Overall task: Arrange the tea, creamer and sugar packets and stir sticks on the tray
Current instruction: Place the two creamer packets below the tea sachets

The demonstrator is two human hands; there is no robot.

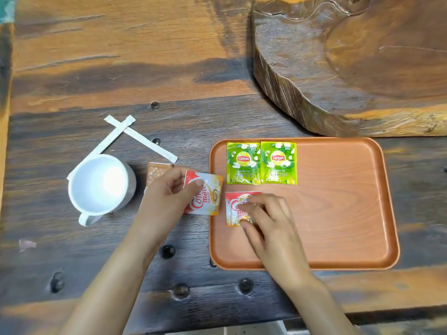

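An orange-brown tray (pixel 338 201) lies on the wooden table. Two green tea packets (pixel 243 163) (pixel 278 163) sit side by side in its far left corner. Below them a red-and-white creamer packet (pixel 233 204) lies on the tray under the fingertips of my right hand (pixel 268 221). My left hand (pixel 167 197) pinches a second creamer packet (pixel 208 199) just left of the tray's rim. A tan sugar packet (pixel 156 172) lies on the table behind that hand, partly hidden. Two paper-wrapped stir sticks (pixel 150 145) (pixel 108 139) lie crossed farther left.
A white mug (pixel 99 187) stands left of my left hand, its handle toward me. A thick slab of carved wood (pixel 350 64) rises behind the tray at the far right. The table's front edge runs below my forearms.
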